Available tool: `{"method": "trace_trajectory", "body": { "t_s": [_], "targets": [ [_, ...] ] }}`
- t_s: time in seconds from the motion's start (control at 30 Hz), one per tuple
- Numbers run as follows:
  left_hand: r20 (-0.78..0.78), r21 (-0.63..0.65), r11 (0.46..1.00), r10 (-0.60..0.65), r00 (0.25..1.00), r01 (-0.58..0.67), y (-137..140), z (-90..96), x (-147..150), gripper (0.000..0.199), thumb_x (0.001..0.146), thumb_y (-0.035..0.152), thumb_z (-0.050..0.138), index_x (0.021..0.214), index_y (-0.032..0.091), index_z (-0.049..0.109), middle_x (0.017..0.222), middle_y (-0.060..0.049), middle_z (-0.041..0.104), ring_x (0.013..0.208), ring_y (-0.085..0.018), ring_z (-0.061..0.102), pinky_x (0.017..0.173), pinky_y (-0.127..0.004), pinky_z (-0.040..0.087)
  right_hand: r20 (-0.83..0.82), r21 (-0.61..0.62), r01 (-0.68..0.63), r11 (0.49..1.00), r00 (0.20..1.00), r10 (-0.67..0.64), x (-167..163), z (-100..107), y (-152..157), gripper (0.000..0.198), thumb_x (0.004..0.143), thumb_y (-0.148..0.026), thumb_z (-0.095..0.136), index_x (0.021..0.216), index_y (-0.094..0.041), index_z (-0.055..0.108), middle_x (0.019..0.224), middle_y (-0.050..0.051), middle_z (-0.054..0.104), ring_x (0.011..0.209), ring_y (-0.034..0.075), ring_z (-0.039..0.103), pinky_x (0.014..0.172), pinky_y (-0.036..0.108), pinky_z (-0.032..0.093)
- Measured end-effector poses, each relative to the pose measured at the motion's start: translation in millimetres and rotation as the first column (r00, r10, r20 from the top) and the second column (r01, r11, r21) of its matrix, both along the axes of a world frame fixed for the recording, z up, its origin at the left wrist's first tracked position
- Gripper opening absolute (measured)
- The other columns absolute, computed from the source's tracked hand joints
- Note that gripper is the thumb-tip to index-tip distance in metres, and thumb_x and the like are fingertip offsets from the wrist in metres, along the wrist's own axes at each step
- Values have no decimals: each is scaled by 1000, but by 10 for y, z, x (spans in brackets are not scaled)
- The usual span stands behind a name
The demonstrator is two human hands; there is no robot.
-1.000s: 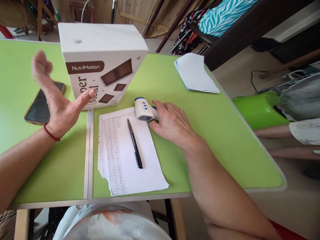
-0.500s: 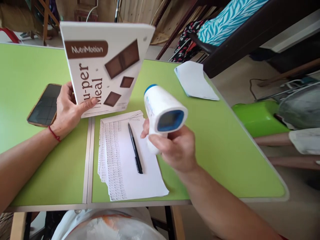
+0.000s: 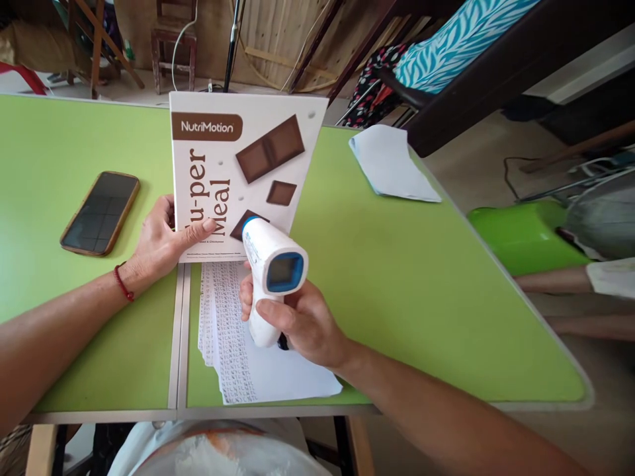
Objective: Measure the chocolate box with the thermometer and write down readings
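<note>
We have lowered our right hand (image 3: 297, 324), fingers wrapped tight around the handle of the white thermometer gun (image 3: 272, 271), so its nose now sits close before the NutriMotion box (image 3: 238, 172). Our left hand (image 3: 161, 244) has shifted that box rightward and grips its lower left edge, holding it upright over the printed sheets (image 3: 238, 357) on the green table (image 3: 421, 277).

A single head-worn camera looks forward and down from above the near edge of the green table (image 3: 397, 277). It sits close over that edge, so the person's own forearms enter from the bottom. Beyond the table's far edge it takes in wooden furniture and floor. No second view overlaps it.
</note>
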State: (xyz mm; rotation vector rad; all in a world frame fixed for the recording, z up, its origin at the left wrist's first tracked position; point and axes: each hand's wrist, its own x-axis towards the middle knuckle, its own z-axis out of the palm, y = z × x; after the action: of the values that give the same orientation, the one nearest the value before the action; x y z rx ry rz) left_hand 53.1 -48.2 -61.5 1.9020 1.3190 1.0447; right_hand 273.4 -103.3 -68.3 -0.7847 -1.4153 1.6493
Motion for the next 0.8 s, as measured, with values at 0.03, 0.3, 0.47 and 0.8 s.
{"method": "trace_trajectory", "body": {
  "t_s": [0.03,0.3,0.47,0.8],
  "targets": [
    [68,-35,999,24,997,-21,-2,15,9,61,84,64,58,122,18,49,117,-14,65,101,-30,66,79,-48,57,1,-7,-13,1000,1000,13,-3,2,-5,25,81,-37,66,96,-23,53,74,-1,58,63,13,57,58,30,52],
    [262,-135,989,95,960,-61,4,42,21,60,70,57,77,109,18,54,109,-11,67,99,-31,65,83,-49,55,-41,-89,-98,991,995,95,2,56,23,28,79,-43,70,90,-21,57,79,0,60,67,14,62,64,33,56],
    [317,-152,985,122,941,-76,14,24,16,60,68,56,79,108,18,55,108,-11,67,100,-32,63,86,-51,51,-39,-113,-85,990,996,81,12,55,13,29,79,-44,71,89,-20,58,78,1,61,66,13,62,64,31,54],
    [316,-156,985,118,941,-71,25,16,6,64,65,55,80,109,18,54,111,-12,65,103,-33,62,89,-53,50,-29,-148,-101,984,995,98,30,77,18,30,78,-45,72,88,-20,59,83,2,62,70,14,66,67,33,56]
  ]
}}
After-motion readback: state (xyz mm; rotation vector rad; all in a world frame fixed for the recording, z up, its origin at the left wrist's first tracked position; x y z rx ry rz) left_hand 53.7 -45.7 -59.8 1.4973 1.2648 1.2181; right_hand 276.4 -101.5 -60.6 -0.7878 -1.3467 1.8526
